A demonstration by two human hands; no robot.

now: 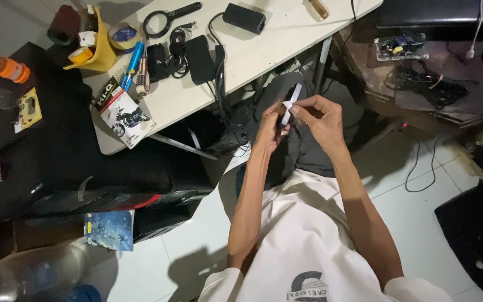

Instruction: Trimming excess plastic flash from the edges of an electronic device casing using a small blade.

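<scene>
Both hands meet in front of me above my lap, just off the white table's (264, 53) near edge. My left hand (269, 128) and my right hand (320, 120) together pinch a small thin white strip (292, 100) that stands nearly upright between the fingertips. The left fingers grip its lower part, the right thumb and forefinger its middle. What the strip is cannot be told.
On the table lie a magnifying glass (169, 17), a black power adapter (244, 18), a black pouch (199, 51) with cables, a blue pen (132, 64), tape rolls (123, 34) and a printed card (127, 114). Left stands a black case (57, 162); cables (420, 168) trail on the white tiled floor.
</scene>
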